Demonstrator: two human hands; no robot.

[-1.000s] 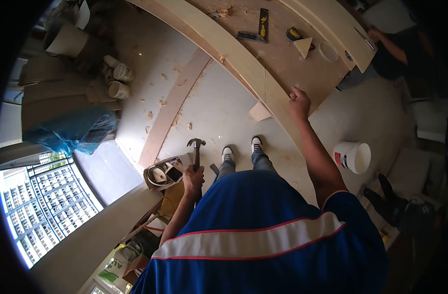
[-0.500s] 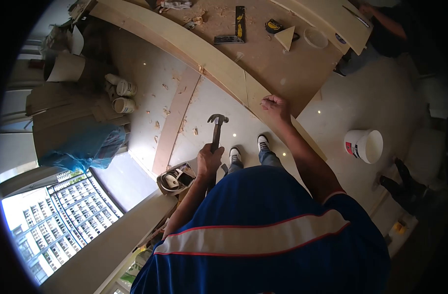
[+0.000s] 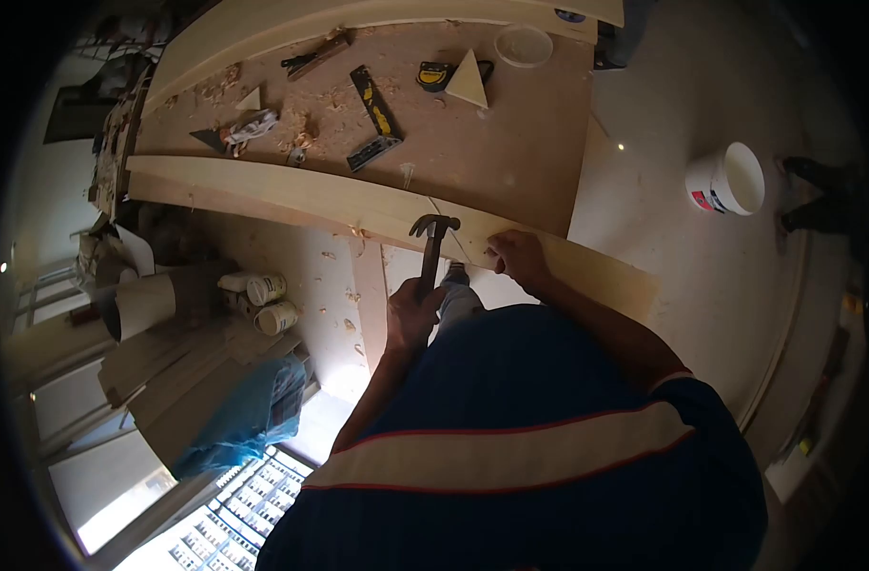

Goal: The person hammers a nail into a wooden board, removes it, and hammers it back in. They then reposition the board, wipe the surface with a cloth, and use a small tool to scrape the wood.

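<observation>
My left hand [image 3: 412, 314] is wrapped round the handle of a claw hammer [image 3: 432, 249], whose head is raised by the near edge of a long curved wooden board [image 3: 292, 195]. Over the same board, right of the hammer, my right hand [image 3: 518, 260] has its fingers drawn together in a pinch; what they hold is too small to make out. A thin dark line crosses the board between the hammer head and my right hand.
On the work table [image 3: 520, 152] lie a square [image 3: 375, 109], a tape measure [image 3: 434, 76], a wooden triangle [image 3: 468, 81], a hand plane [image 3: 320, 54] and shavings. A white bucket [image 3: 726, 181] stands at right. Tubs [image 3: 267, 288] and blue plastic [image 3: 249, 409] are at left.
The view has turned, and the board now runs more nearly crosswise. The hammer has come up to the board, closer to my right hand. My grip on the hammer remains.
</observation>
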